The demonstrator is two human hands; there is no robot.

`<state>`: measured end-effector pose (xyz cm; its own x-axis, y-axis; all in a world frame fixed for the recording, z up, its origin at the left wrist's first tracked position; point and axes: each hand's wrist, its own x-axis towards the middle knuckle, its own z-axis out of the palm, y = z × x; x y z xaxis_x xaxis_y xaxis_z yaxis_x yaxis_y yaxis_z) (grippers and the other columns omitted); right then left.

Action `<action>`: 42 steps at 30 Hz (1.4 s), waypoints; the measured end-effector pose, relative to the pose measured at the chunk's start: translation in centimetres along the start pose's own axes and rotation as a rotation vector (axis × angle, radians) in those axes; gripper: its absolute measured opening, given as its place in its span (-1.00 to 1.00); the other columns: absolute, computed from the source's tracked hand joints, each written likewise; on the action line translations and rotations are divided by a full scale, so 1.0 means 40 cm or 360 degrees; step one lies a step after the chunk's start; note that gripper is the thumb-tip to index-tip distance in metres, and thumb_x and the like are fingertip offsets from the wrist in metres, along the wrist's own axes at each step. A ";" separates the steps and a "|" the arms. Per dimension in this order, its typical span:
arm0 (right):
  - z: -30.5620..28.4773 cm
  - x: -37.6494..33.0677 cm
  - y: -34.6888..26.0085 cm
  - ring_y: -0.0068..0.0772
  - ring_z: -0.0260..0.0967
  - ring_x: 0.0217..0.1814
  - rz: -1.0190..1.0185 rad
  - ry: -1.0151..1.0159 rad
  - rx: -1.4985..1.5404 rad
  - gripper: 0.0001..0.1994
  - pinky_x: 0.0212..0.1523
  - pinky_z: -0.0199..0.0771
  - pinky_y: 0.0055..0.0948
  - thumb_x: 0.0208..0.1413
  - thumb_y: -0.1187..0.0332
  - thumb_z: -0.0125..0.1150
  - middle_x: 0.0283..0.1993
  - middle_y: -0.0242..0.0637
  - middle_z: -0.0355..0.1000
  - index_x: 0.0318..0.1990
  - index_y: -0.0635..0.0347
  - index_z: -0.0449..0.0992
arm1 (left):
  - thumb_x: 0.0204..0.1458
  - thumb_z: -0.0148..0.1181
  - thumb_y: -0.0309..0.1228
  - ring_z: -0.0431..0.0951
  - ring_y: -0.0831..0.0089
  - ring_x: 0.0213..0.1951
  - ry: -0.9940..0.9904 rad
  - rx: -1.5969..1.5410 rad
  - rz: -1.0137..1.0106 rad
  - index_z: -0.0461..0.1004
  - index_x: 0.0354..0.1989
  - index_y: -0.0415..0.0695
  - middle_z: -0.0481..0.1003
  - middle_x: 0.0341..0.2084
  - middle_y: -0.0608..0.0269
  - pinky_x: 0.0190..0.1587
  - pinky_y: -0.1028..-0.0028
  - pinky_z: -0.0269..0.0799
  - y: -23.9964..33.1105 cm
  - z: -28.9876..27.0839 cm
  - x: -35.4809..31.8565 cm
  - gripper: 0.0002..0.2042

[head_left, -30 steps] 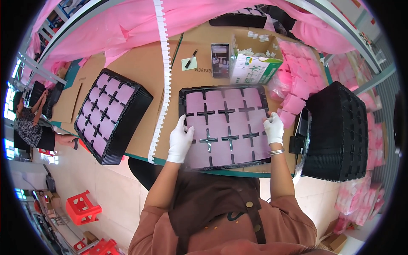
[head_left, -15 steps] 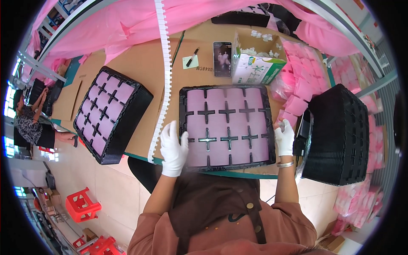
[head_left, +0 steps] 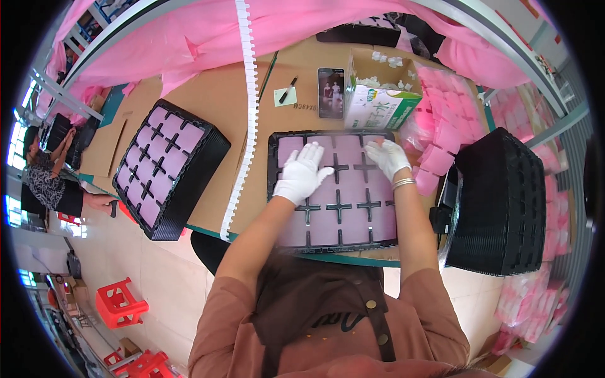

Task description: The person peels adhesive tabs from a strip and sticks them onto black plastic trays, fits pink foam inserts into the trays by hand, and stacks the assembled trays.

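A black plastic tray (head_left: 272, 170) lies before me, its compartments filled with mauve-pink pads (head_left: 321, 230) between raised black crosses. My left hand (head_left: 301, 174), in a white glove, rests flat on the pads at the tray's upper left, fingers spread and thumb out. Over the upper right of the same tray is my right hand (head_left: 389, 159), also gloved and slightly blurred. Its fingers reach out over the pads, and I see nothing held in it. A bracelet (head_left: 403, 183) circles the right wrist.
Left stands a stack of black trays (head_left: 189, 183) topped with pads; right, another black stack (head_left: 501, 201). Behind are a carton (head_left: 378, 107) of white scraps, a phone (head_left: 331, 94), a pen (head_left: 288, 90) and bagged pink pads (head_left: 444, 126). A person (head_left: 47, 164) works far left.
Both hands have moved from the tray's left and right sides inward and away from me, onto its pads. The tray has stayed in nearly the same place.
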<state>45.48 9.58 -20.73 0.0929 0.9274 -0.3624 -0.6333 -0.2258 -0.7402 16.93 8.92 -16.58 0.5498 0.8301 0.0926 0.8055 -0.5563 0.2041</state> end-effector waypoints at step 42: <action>-0.108 -0.486 0.051 0.02 0.43 -0.25 -0.0922 0.0818 -0.2381 -0.54 -0.18 0.40 -0.24 0.17 0.02 0.08 -0.28 0.01 0.45 -0.31 0.38 0.53 | -0.03 0.22 -0.47 0.43 0.17 -0.08 0.0492 -0.0909 -0.0976 0.34 0.05 -0.27 0.39 -0.18 0.01 -0.01 0.32 0.36 0.037 -0.058 -0.486 -0.57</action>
<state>45.70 -10.20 -17.62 0.4502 0.8654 0.2202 0.7777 -0.2588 -0.5729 6.91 -7.94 -15.83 -0.0920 0.9945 0.0495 0.6601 0.0237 0.7508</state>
